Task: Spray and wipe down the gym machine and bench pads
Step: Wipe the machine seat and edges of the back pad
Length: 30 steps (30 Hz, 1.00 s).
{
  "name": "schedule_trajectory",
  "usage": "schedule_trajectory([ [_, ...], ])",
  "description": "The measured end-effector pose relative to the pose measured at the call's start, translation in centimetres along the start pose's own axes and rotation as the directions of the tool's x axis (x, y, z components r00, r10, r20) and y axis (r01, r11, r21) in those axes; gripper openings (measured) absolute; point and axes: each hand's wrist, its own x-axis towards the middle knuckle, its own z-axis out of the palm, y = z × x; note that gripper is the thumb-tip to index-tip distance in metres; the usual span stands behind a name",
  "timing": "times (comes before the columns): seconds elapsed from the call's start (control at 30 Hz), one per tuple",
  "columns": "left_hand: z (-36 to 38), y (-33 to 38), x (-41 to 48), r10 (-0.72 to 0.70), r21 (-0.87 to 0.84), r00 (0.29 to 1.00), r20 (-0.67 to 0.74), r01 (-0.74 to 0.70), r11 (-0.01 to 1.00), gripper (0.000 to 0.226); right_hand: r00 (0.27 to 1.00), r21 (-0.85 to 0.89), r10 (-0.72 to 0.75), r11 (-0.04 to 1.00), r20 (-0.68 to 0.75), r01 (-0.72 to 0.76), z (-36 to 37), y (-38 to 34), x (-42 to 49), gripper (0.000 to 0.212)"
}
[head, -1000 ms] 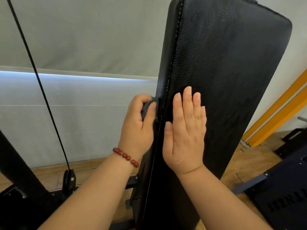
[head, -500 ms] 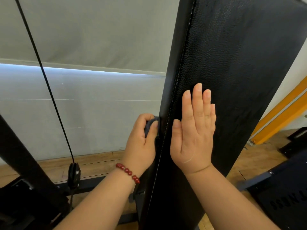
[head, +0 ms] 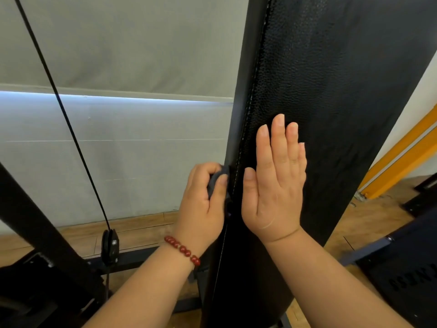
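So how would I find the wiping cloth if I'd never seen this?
Find the tall black pad standing upright. At its left edge the left hand grips a small dark grey cloth. The right hand beside it lies flat and holds nothing.

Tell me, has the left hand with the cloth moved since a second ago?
Yes: left hand slid down the pad edge, farther below the wall's light strip.

The bench pad has a black leather-like cover with pebbled grain, a faint sheen and a pale stitched seam. At its left edge the cloth looks soft and matt grey. Below the pad, the floor is smooth wood. The frame to the left looks like matt black metal.
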Motion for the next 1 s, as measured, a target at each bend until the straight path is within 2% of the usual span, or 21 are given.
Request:
schedule_trajectory([
  [0.1, -0.5, 2.1, 2.0, 0.13, 0.005, 0.99, -0.055, -0.13, 0.992, 0.003, 1.0, 0.003, -0.005, 1.0, 0.011, 0.005, -0.2, 0.1, 0.0, 0.053],
  [0.2, -0.2, 3.2, 3.7, 0.243, 0.005, 0.965, -0.1, -0.244, 0.97, 0.008, 0.999, 0.02, -0.018, 1.0, 0.045, 0.017, -0.5, 0.3, -0.3, 0.052],
  [0.43, 0.2, -1.1, -1.3, 0.123, 0.088, 0.992, -0.001, -0.122, 0.989, 0.007, 0.996, 0.037, -0.033, 0.999, 0.089, 0.029, -0.1, 0.6, -3.3, 0.054],
  [0.53, -0.1, 0.7, -0.4, 0.112, 0.026, 0.993, -0.047, -0.111, 0.994, 0.005, 0.997, 0.017, -0.009, 1.0, 0.071, 0.008, 0.1, 0.3, -3.2, 0.052],
  [0.63, 0.2, 2.1, 0.8, 0.173, 0.004, 0.978, -0.118, -0.174, 0.985, 0.007, 0.997, 0.039, -0.001, 0.999, 0.075, -0.002, 0.0, 0.3, -3.2, 0.049],
  [0.73, 1.0, 0.7, -0.6, 0.151, 0.021, 0.982, -0.114, -0.15, 0.988, 0.009, 0.997, 0.058, 0.004, 0.998, 0.081, -0.009, -0.1, 0.3, -3.3, 0.05],
  [0.87, 0.7, -1.1, -2.7, 0.023, 0.052, 0.999, -0.033, -0.021, 0.998, 0.005, 0.996, 0.074, 0.006, 0.997, 0.093, -0.013, -0.2, 0.3, -3.9, 0.05],
  [1.0, 0.0, 0.7, 0.0, 0.06, 0.003, 0.995, -0.074, -0.06, 0.998, 0.004, 0.996, 0.089, 0.013, 0.996, 0.093, -0.022, -0.1, 0.2, -3.8, 0.051],
])
